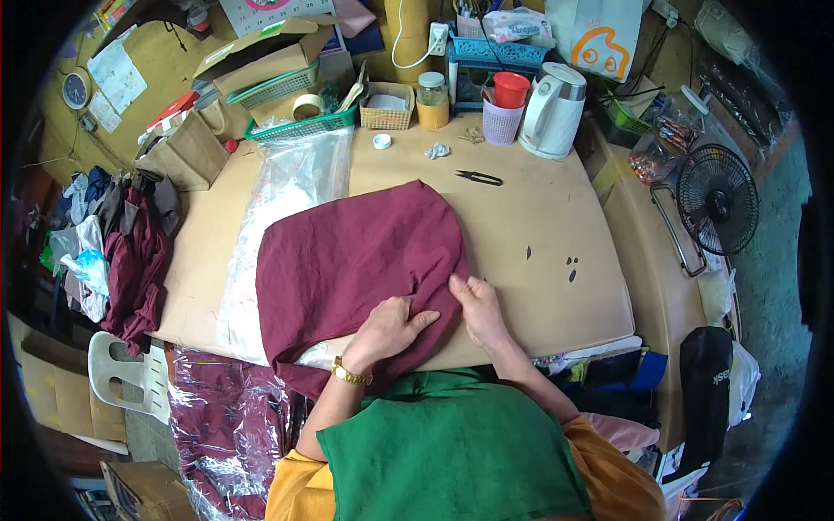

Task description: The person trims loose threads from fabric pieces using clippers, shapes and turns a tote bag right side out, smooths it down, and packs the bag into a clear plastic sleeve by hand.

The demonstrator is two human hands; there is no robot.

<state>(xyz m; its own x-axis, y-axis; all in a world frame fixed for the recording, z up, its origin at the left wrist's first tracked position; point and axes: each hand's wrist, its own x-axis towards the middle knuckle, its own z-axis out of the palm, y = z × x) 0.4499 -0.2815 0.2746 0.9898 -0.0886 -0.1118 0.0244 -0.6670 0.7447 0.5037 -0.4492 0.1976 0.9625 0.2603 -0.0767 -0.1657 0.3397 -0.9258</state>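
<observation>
1. Head view: right hand [476, 308] pinches the right edge of one maroon cloth [347, 252], thumb on top.
2. Left hand [389, 330] touches the cloth, fingers curled, thumb extended; cannot tell whether it pinches a fold.
3. Cloth lies on one table [556, 200], at the near edge, partly over one plastic sheet [300, 161].
4. Beyond cloth: one snips [479, 178].
5. Table rear: one kettle [554, 108], one jar [432, 100].

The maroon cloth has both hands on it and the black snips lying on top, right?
Not quite: the head view shows the black snips lying on the tabletop, apart from the maroon cloth. The left hand and right hand are on the cloth, as you said.
</observation>
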